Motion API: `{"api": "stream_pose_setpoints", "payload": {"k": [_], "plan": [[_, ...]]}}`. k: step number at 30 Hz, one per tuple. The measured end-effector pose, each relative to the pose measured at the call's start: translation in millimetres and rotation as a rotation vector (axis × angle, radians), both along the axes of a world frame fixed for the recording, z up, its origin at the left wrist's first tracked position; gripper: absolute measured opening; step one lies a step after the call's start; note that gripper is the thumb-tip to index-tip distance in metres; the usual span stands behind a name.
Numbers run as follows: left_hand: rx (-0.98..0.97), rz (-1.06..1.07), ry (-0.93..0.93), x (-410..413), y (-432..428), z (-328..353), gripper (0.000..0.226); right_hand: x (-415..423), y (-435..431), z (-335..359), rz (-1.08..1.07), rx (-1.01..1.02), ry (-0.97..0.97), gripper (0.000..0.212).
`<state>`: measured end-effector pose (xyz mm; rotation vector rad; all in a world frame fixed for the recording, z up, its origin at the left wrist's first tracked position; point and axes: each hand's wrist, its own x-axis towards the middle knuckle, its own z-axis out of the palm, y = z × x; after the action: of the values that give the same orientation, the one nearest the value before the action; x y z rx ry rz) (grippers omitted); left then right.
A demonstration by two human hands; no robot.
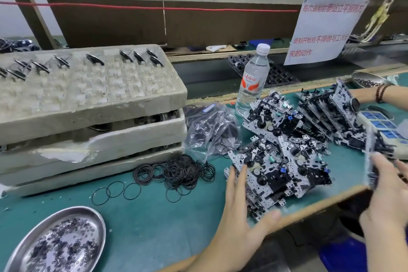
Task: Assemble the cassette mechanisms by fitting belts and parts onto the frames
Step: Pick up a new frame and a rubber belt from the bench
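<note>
Head view: sorting frames before belt fitting.
My left hand (pixel 238 216), spread wide, rests on the frames (pixel 273 174) piled on the surface (pixel 154 223); my right hand (pixel 388 185) grips one blurred frame (pixel 375 152). Belts (pixel 181 171) lie beside the pile. I judge a careless push could topple frames off the near edge.

On the bench (pixel 154 216), stacked foam trays (pixel 88 121) fill the left, with flywheels (pixel 141 57) standing along the top tray's far edge. Before the trays lies a heap of belts (pixel 181 171), and nearer still, at the left corner, a metal dish (pixel 59 243) of small washers. Right of the belts a pile of frames (pixel 280 161) spreads toward the bench's near edge; a plastic bag (pixel 209 130) lies between trays and frames, a water bottle (pixel 252 81) behind the pile
</note>
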<state>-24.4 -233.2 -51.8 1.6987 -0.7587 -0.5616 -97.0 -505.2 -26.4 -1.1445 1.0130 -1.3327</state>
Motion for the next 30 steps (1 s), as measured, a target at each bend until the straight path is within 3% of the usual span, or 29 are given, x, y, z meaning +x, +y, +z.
{"api": "stream_pose_setpoints", "payload": {"k": [2, 6, 10, 14, 18, 22, 25, 30], "plan": [[0.007, -0.009, -0.006, 0, 0, 1, 0.093, -11, -25, -17, -0.024, 0.131, 0.095, 0.090], [0.004, 0.003, 0.002, -1, -1, 5, 0.091, -6, -29, -26, -0.144, 0.093, 0.588, 0.087], [-0.006, 0.011, -0.015, -1, -2, 13, 0.090, 7, -21, -14, 0.145, -0.058, 0.975, 0.097], [0.017, 0.076, -0.056, 4, -2, 18, 0.091, 2, -16, 4, 0.237, -0.192, 1.092, 0.102], [-0.030, 0.112, -0.116, 20, -7, 33, 0.079, 10, -1, 36, 0.172, -0.465, 0.815, 0.056], [-0.094, 0.134, -0.250, 61, -32, 63, 0.066, 56, 21, 96, 0.362, -0.751, 0.713, 0.022], [-0.181, 0.244, -0.287, 99, -61, 87, 0.047, 115, 14, 124, 0.509, -0.886, 0.852, 0.024], [-0.281, 0.452, -0.096, 150, -103, 97, 0.032, 238, -54, 114, 0.695, -0.772, 1.391, 0.033]]}}
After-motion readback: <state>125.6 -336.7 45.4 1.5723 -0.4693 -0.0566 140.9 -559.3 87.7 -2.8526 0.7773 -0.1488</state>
